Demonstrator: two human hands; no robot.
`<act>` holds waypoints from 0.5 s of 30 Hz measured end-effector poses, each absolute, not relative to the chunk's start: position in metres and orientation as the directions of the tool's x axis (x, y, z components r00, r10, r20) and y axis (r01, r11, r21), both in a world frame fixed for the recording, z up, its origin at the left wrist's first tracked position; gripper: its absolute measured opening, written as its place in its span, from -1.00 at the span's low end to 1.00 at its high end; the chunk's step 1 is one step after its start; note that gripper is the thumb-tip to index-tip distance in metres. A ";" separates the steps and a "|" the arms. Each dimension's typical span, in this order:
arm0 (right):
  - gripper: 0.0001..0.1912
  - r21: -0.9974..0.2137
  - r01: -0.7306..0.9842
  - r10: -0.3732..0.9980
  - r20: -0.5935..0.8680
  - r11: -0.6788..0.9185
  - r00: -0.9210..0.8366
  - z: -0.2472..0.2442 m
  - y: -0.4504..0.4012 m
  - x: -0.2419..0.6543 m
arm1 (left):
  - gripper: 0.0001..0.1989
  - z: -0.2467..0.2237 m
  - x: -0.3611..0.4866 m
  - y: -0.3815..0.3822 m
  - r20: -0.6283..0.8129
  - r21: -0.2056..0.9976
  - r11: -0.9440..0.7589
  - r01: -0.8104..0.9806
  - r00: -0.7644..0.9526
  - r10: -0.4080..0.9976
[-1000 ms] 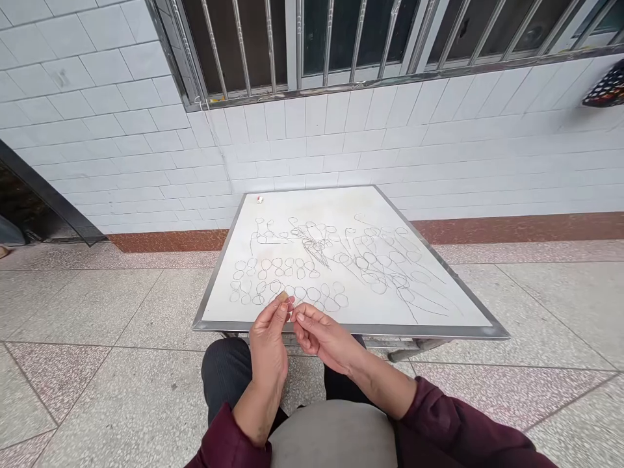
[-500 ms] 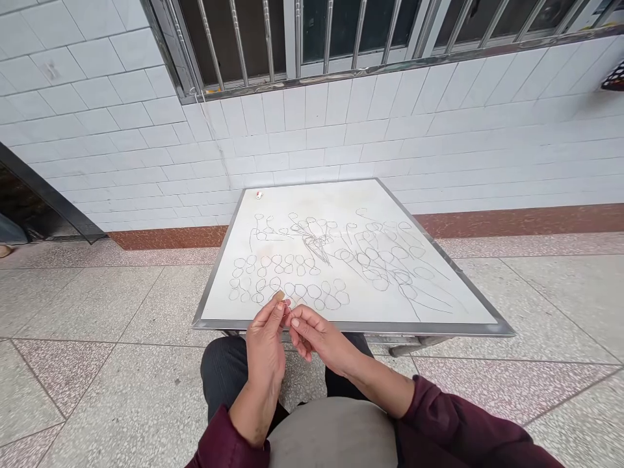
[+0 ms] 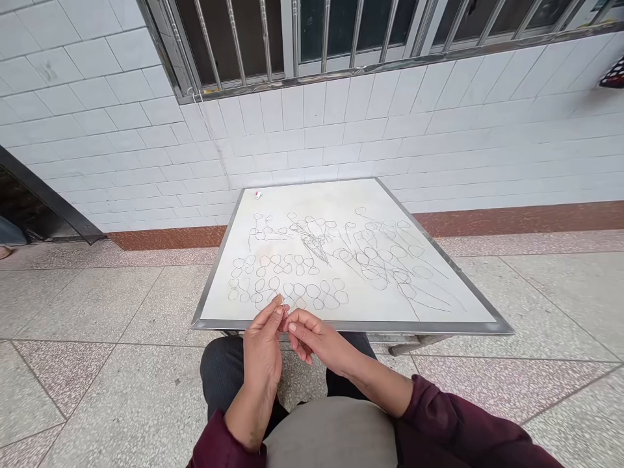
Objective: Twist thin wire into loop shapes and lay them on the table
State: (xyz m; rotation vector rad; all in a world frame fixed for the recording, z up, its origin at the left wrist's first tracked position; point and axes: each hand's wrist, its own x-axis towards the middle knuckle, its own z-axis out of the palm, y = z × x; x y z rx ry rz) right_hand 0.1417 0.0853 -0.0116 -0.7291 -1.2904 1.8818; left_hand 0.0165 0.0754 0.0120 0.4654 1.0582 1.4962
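My left hand (image 3: 263,354) is closed in a pinch, thumb against fingers, just above the near edge of the white tabletop (image 3: 312,198). A thin pale strand (image 3: 285,313) runs from its fingertips towards my right hand (image 3: 319,341). That hand pinches the strand's other end between thumb and forefinger, its remaining fingers curled below. Both sets of fingertips nearly meet. The strand is too fine to tell whether it is thread or wire. Circles and lines drawn in dark strokes cover much of the tabletop beyond my hands.
A small white and red object (image 3: 258,194) lies at the table's far left corner. Grey metal trim (image 3: 390,327) edges the table. Behind it stands a white tiled wall (image 3: 302,140) with a barred window (image 3: 341,32). My knees are under the near edge.
A small tan piece that showed at my left fingertips can no longer be made out. My left hand has shifted slightly left and down; both hands keep their pinch.
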 end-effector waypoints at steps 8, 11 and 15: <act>-0.69 -0.956 -0.187 0.806 -0.075 -0.225 -0.587 -0.018 0.084 0.138 | -0.64 0.004 0.007 0.072 -0.191 0.880 0.047 -0.472 -0.260 0.947; -0.68 -0.966 -0.152 0.804 -0.083 -0.210 -0.589 -0.019 0.084 0.137 | -0.62 0.002 0.004 0.070 -0.163 0.894 0.034 -0.447 -0.252 0.954; -0.67 -0.974 -0.111 0.797 -0.095 -0.199 -0.597 -0.019 0.083 0.136 | -0.63 0.000 0.004 0.069 -0.146 0.871 0.000 -0.491 -0.260 0.955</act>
